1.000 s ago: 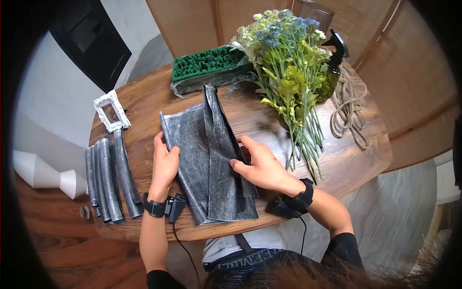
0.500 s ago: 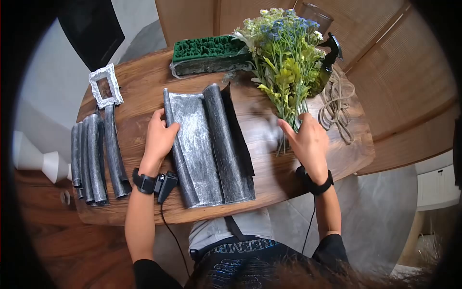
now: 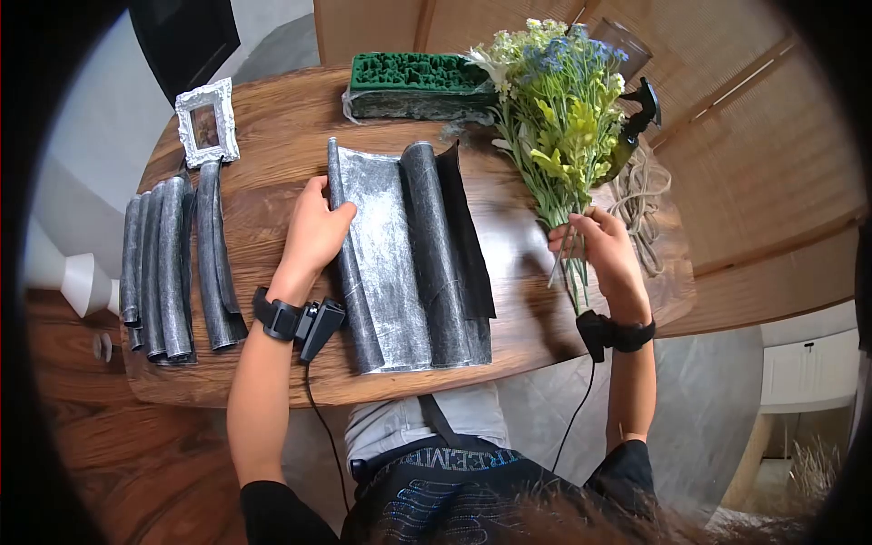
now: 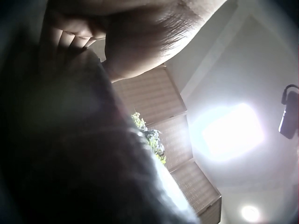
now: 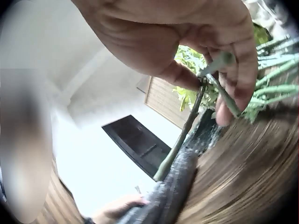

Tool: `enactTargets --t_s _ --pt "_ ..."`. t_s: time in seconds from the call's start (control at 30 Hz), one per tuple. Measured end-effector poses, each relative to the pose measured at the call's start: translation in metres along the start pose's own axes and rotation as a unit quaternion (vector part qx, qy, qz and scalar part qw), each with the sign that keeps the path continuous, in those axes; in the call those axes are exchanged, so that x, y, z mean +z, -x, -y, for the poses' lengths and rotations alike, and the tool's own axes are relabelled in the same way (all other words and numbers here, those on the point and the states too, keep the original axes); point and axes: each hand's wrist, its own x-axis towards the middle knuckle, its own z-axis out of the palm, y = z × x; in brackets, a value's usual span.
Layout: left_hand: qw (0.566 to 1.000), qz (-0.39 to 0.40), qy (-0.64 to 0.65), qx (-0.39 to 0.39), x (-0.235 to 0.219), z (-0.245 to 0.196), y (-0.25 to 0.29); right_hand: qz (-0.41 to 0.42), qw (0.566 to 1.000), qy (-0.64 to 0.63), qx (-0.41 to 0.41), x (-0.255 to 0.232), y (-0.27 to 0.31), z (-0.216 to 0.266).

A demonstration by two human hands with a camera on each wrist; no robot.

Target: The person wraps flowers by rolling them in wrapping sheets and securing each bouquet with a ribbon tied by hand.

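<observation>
My left hand (image 3: 318,227) grips the rolled left edge of a dark silvery wrapping sheet (image 3: 381,263), its thumb lying over the roll. The sheet lies partly unrolled, with another roll along its right side and a black flap beyond. In the left wrist view the dark sheet (image 4: 93,140) fills the lower left, below the curled fingers. My right hand (image 3: 613,254) pinches a few green flower stems (image 5: 184,135) between thumb and fingers. Those stems run up to the bunch of white, blue and yellow-green flowers (image 3: 563,136); more stems lie on the wood beside the fingers.
On the wooden table (image 3: 263,218), several rolled dark sheets (image 3: 168,272) lie at the left under a white ornate frame (image 3: 186,127). A green foam block (image 3: 418,73) stands at the back. Coiled rope (image 3: 649,191) and a dark bottle (image 3: 647,104) are at the right.
My right hand has left the sheet's right side, moved right and taken hold of flower stems. The sheet lies flatter and more spread. My left hand still grips its left edge.
</observation>
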Motion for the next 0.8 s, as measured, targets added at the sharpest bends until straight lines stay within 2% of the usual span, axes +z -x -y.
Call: enactTargets --t_s 0.03,0.07,0.13,0.2,0.3,0.33,0.4,0.43,0.47,0.53,0.67,0.73,0.77,0.8 --pt "1.0 0.006 0.005 -0.005 -0.001 0.0 0.0 0.03 0.998 -0.056 0.022 0.001 0.006 0.006" --pt "1.0 0.005 0.007 -0.005 -0.002 0.001 -0.001 0.03 0.998 -0.053 0.022 0.001 0.006 0.005" --pt "0.999 -0.012 -0.034 0.007 -0.003 0.003 -0.005 0.059 0.986 -0.155 0.022 0.0 0.007 0.004" --pt "1.0 -0.004 -0.026 0.002 -0.005 0.001 -0.004 0.029 0.985 -0.168 0.03 0.004 0.013 0.006" --pt "1.0 0.011 -0.01 -0.002 -0.003 -0.001 -0.003 -0.035 0.991 -0.118 -0.053 0.005 0.019 0.005" --pt "1.0 0.017 -0.002 -0.005 -0.003 -0.004 -0.002 -0.034 0.991 -0.117 -0.055 0.006 0.024 0.006" --pt "0.996 -0.003 -0.089 0.013 -0.004 -0.013 0.004 -0.081 0.986 -0.079 -0.122 0.012 0.037 0.012" --pt "0.995 -0.024 -0.092 0.031 -0.002 -0.01 0.004 -0.097 0.982 -0.058 -0.148 0.016 0.045 0.016" --pt "0.998 -0.003 -0.051 0.037 -0.003 -0.011 0.006 -0.095 0.978 -0.051 -0.18 0.019 0.053 0.021" --pt "0.989 -0.017 -0.146 0.034 -0.005 -0.018 0.012 -0.079 0.963 -0.071 -0.247 0.021 0.062 0.027" --pt "0.989 0.012 -0.146 0.0 -0.007 -0.018 0.009 -0.058 0.952 -0.052 -0.297 0.037 0.079 0.046" --pt "0.99 -0.024 -0.117 0.069 -0.003 -0.009 0.008 -0.043 0.954 -0.011 -0.297 0.061 0.082 0.05" --pt "0.98 -0.041 -0.098 0.165 0.001 -0.001 0.005 -0.006 0.962 -0.061 -0.266 0.077 0.083 0.047" --pt "0.978 -0.035 -0.104 0.175 0.003 0.002 0.004 0.038 0.972 -0.018 -0.229 0.087 0.08 0.037"
